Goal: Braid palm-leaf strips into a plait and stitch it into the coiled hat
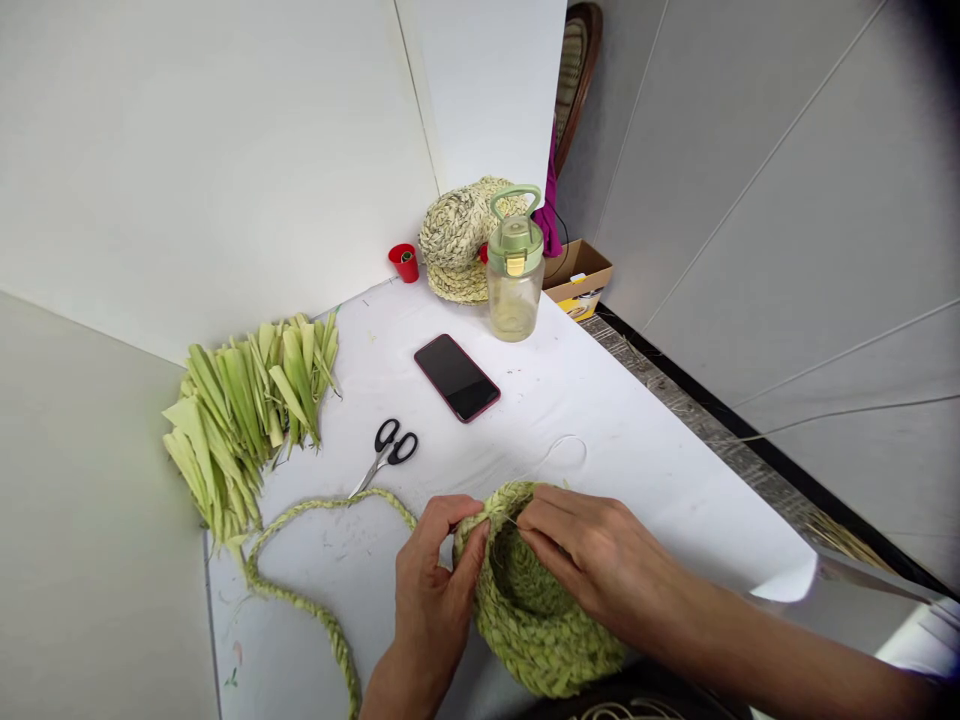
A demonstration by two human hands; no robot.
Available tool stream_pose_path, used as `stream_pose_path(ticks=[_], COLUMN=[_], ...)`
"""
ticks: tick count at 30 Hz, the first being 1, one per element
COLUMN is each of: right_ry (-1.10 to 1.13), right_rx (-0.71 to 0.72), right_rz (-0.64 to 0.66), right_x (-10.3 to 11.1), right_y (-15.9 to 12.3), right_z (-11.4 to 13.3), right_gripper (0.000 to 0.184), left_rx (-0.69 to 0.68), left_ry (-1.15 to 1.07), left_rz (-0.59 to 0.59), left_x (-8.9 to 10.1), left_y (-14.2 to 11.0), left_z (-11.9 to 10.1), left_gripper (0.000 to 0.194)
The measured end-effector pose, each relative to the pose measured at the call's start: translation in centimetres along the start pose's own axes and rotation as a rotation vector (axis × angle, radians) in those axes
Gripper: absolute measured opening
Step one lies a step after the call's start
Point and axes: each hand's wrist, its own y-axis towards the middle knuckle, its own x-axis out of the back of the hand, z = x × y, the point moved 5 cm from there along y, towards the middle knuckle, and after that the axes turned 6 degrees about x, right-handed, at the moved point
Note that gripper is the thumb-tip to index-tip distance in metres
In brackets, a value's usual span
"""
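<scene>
A round basket (551, 640) of coiled green husk braid sits tilted at the table's front edge, its hollow side facing up. My left hand (439, 590) pinches the basket's far left rim between thumb and fingers. Across the opening, my right hand (581, 545) is closed at the same rim, its fingertips on a thin needle (512, 521); the fingers partly cover it. A pale thread (568, 440) loops over the table beyond my hands. From the left side of the basket, a long green braid (292, 598) curves away across the table.
Loose husks (247, 400) lie bunched at the left. Black-handled scissors (386, 455) and a phone (457, 377) lie on the white table (637, 440). Farther back are a bottle (516, 290), a red cup (404, 263) and woven pieces (454, 235). A cardboard box (577, 275) stands beyond the edge.
</scene>
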Motion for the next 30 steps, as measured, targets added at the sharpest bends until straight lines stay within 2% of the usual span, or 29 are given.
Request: stream_pose_path(ticks=[12, 17, 21, 24, 30], right_ry=[0.005, -0.043, -0.032, 0.031, -0.018], right_rx=[0.023, 0.024, -0.035, -0.034, 0.018], right_rz=[-0.046, -0.068, 0.030, 0.078, 0.032], right_x=[-0.8, -1.0, -0.9, -0.9, 0.3], right_y=[0.6, 0.8, 0.0, -0.7, 0.5], right_z=[-0.3, -0.2, 0.1, 0.5, 0.4], right_gripper=[0.022, 0.021, 0.011, 0.019, 0.015], left_rx=[0.052, -0.004, 0.010, -0.016, -0.121], left_ry=[0.021, -0.007, -0.008, -0.012, -0.011], left_rz=[0.028, 0.031, -0.005, -0.019, 0.041], left_x=[-0.1, -0.3, -0.1, -0.2, -0.7], left_y=[-0.2, -0.4, -0.3, -0.3, -0.6], left_z=[0.4, 0.2, 0.2, 0.1, -0.7], left_gripper=[0.007, 0.009, 0.009, 0.010, 0.017])
